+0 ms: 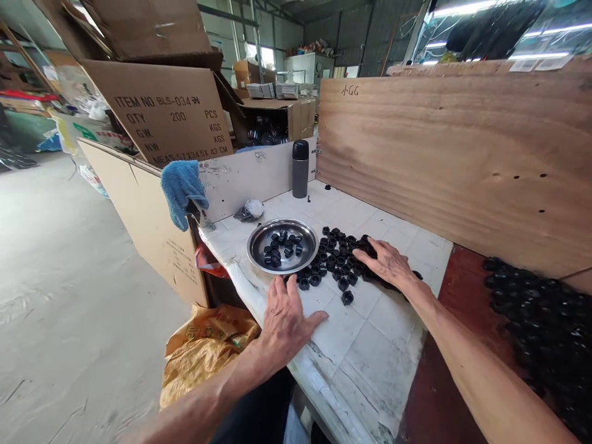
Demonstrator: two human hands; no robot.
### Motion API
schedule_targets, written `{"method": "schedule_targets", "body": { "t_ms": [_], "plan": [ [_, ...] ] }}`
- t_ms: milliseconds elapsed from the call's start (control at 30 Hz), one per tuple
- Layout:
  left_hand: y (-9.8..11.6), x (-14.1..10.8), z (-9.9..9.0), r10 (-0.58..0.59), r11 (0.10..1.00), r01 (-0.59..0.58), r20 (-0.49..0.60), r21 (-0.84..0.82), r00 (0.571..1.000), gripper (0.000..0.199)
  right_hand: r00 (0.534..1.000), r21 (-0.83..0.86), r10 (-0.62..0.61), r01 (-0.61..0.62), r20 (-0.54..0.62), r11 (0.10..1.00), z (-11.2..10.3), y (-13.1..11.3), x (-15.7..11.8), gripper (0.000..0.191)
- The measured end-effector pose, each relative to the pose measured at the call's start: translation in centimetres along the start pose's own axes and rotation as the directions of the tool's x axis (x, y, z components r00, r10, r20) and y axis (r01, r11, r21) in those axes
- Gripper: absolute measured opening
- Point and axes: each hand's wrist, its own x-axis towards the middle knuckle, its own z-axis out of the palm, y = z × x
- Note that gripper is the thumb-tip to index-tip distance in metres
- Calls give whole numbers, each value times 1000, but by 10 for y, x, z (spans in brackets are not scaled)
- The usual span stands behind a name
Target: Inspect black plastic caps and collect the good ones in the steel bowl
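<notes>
Small black ring-like plastic caps (pixel 340 256) lie heaped on the white tabletop. A round steel dish (pixel 252 259) stands to their left and holds several more of the same pieces. My left hand (pixel 287 317) is just in front of the dish's near rim, fingers stretched and thumb spread, holding nothing that I can see. Over the right side of the heap reaches my right hand (pixel 386 264), its fingers extended onto the black caps; part of the heap is hidden beneath it.
A dark flask (pixel 300 169) stands at the table's back corner, near a crumpled plastic bag (pixel 250 210). A blue cloth (pixel 182 191) hangs over the left panel. A wooden board (pixel 439 160) walls the right side. More black pieces (pixel 550 333) pile up at far right; cardboard boxes (pixel 161 114) stand behind.
</notes>
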Motion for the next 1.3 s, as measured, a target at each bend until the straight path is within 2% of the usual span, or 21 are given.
{"method": "schedule_targets", "body": {
  "t_ms": [67, 167, 233, 333, 433, 533, 633, 767, 867, 967, 1100, 1200, 1300],
  "plan": [
    [10, 6, 21, -4, 1000, 5, 54, -20, 999, 114, 998, -22, -28, 30, 54, 999, 8, 1, -7, 88],
    [33, 23, 49, 25, 997, -16, 135, -72, 991, 136, 994, -68, -105, 104, -19, 992, 19, -17, -24, 82],
    [48, 34, 60, 25, 995, -6, 188, -103, 982, 141, 988, -77, -143, 139, -57, 987, 22, -28, -33, 74],
    [61, 46, 66, 63, 989, -33, 210, -144, 976, 120, 984, -41, -166, 164, -58, 986, 22, -36, -42, 56],
    [64, 52, 66, 144, 978, -114, 167, -174, 975, 98, 984, -19, -173, 172, -43, 985, 18, -38, -46, 43],
    [64, 56, 65, 246, 954, -217, 126, -207, 961, 84, 981, 20, -189, 190, -42, 982, 18, -39, -45, 38],
    [62, 61, 67, 321, 919, -301, 40, -254, 946, 73, 972, 104, -229, 233, -44, 967, 21, -38, -36, 37],
    [56, 65, 74, 317, 892, -305, -19, -335, 948, 64, 953, 296, -289, 302, -88, 906, 31, -34, -17, 36],
    [54, 69, 77, 284, 881, -291, -76, -373, 956, 59, 952, 430, -272, 306, -140, 849, 32, -35, -8, 32],
    [56, 78, 68, 221, 859, -288, -200, -423, 954, 47, 959, 544, -235, 285, -161, 789, 24, -47, -7, 30],
    [45, 101, 32, 153, 874, -295, -355, -387, 922, 39, 958, 652, -172, 284, -231, 703, 11, -89, -1, 30],
    [16, 119, 4, 162, 898, -282, -340, -339, 926, 33, 947, 676, -186, 317, -261, 665, 13, -132, 17, 24],
    [-16, 130, -11, 133, 953, -191, -243, -234, 961, 28, 932, 680, -313, 350, -182, 644, 21, -161, 34, 25]
  ]
}}
